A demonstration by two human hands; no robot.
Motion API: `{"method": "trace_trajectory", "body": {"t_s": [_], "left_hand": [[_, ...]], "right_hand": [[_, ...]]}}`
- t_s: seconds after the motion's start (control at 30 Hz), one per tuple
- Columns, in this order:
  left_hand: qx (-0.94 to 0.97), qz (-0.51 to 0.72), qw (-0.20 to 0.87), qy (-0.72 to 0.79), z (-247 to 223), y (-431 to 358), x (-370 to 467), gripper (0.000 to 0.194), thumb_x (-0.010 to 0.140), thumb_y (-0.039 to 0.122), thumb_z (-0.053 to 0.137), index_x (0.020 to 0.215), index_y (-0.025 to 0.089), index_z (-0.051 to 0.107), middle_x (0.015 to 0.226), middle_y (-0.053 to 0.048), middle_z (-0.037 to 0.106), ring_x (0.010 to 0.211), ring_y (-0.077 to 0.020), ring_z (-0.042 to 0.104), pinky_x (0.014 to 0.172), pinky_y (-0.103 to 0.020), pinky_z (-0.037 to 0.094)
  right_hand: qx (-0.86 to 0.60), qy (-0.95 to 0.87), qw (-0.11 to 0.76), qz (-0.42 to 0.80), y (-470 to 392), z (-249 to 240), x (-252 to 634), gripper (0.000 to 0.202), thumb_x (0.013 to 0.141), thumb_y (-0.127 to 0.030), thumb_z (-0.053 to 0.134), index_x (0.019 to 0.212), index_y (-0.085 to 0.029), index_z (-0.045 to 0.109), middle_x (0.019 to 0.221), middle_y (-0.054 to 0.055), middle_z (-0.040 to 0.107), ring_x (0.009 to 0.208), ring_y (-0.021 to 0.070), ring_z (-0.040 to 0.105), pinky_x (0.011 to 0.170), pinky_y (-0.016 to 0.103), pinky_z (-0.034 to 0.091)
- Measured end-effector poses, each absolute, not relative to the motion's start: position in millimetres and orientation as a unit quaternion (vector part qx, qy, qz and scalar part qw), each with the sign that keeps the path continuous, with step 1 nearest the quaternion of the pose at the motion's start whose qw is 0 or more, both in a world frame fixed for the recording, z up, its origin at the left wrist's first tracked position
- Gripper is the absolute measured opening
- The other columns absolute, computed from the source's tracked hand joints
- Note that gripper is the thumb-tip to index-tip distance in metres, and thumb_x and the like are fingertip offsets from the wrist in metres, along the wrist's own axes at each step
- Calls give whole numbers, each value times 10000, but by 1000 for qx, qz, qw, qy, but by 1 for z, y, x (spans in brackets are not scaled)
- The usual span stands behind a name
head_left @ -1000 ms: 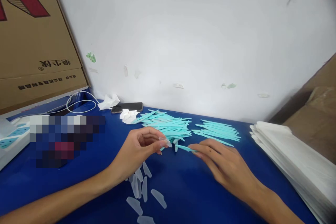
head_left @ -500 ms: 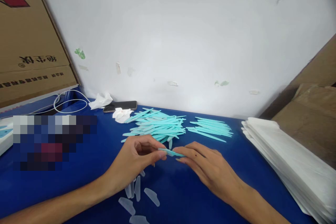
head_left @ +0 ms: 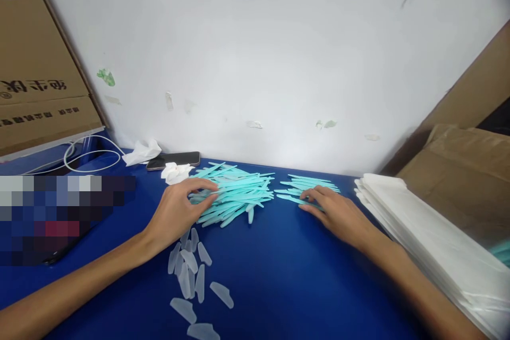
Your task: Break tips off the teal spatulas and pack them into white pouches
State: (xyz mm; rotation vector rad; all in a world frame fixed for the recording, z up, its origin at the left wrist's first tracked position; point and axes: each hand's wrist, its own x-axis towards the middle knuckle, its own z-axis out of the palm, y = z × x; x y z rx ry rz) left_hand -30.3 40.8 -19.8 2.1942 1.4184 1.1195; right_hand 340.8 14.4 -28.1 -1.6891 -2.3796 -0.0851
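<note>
Turquoise sticks lie in a heap (head_left: 235, 191) on the blue counter (head_left: 287, 281). At the heap's left edge, the left hand (head_left: 175, 215) has thumb and forefinger tips around a stick's end; whether they pinch it, I cannot tell. Right of the heap, the right hand's (head_left: 337, 215) fingertips meet the nearest stick (head_left: 289, 198) of a smaller row (head_left: 308, 181), grip unclear. Translucent pieces (head_left: 189, 261) lie nearer than the heap. Left of it, a carton (head_left: 43, 48) bears upside-down Chinese characters, apparently 绝尘侠, with ®.
</note>
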Motion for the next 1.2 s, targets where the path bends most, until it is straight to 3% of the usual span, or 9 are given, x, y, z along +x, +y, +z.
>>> {"method": "trace_trajectory", "body": {"t_s": [0.13, 0.23, 0.4, 0.53, 0.67, 0.77, 0.87, 1.03, 1.2], "left_hand": [[812, 353, 65, 460, -15, 42, -32, 323, 889, 501, 608, 1055, 257, 740, 1169, -67, 708, 1120, -288, 610, 957, -440, 488], [847, 316, 37, 426, 3, 38, -35, 302, 917, 465, 579, 1067, 246, 724, 1125, -76, 699, 1085, -274, 592, 927, -415, 480], [915, 87, 152, 363, 40, 23, -44, 199, 944, 363, 563, 872, 277, 728, 914, -18, 705, 867, -195, 626, 758, -284, 467], [904, 23, 220, 366, 37, 16, -49, 134, 905, 385, 636, 974, 341, 742, 984, -5, 701, 873, -197, 638, 685, -256, 438], [901, 20, 267, 341, 21, 13, -48, 163, 926, 424, 600, 946, 314, 718, 1009, 5, 672, 833, -166, 625, 677, -235, 430], [892, 43, 287, 347, 21, 8, -40, 206, 931, 454, 577, 953, 289, 699, 1003, -4, 672, 843, -172, 615, 709, -236, 446], [871, 80, 283, 393, 27, 4, -29, 258, 946, 485, 532, 971, 289, 698, 935, -6, 690, 823, -177, 601, 662, -231, 441], [817, 173, 304, 459, 29, 4, -16, 327, 917, 543, 541, 946, 275, 726, 842, 0, 701, 597, -136, 500, 512, -227, 380], [791, 196, 353, 460, 24, 2, -13, 348, 899, 555, 561, 940, 261, 743, 865, -25, 706, 647, -158, 539, 553, -241, 418]], "right_hand": [[-552, -827, 102, -38, 10, -25, 326, 196, 1029, -321, 411, 1037, -223, 581, 1010, 46, 655, 927, 206, 627, 775, 332, 503], [-539, -834, 77, -84, 6, -20, 316, 163, 1014, -209, 426, 933, -208, 567, 931, 39, 654, 845, 196, 622, 707, 311, 463], [-529, -833, 54, -153, 1, -13, 314, 179, 946, -64, 444, 909, -202, 553, 827, 38, 670, 704, 200, 627, 621, 309, 388], [-534, -828, 90, -148, -1, -10, 320, 207, 948, -99, 440, 1073, -213, 559, 747, 20, 693, 621, 210, 630, 545, 293, 361], [-498, -850, 151, -86, -5, -7, 315, 201, 1031, -270, 406, 1164, -224, 550, 1000, 53, 711, 828, 210, 685, 692, 311, 491], [-466, -866, 179, -18, -11, -4, 302, 237, 1049, -319, 389, 1148, -230, 584, 1053, 43, 684, 886, 181, 673, 759, 315, 528], [-429, -880, 203, -19, -18, 0, 291, 278, 1048, -310, 405, 1224, -238, 607, 1055, 52, 681, 925, 177, 658, 798, 328, 538], [-373, -894, 233, -83, -25, 1, 280, 325, 1021, -249, 470, 1327, -250, 578, 1070, 74, 690, 918, 200, 631, 821, 386, 535], [-362, -894, 241, -105, -27, -2, 276, 336, 1006, -213, 494, 1333, -231, 572, 1027, 67, 680, 825, 181, 597, 750, 359, 515]]}}
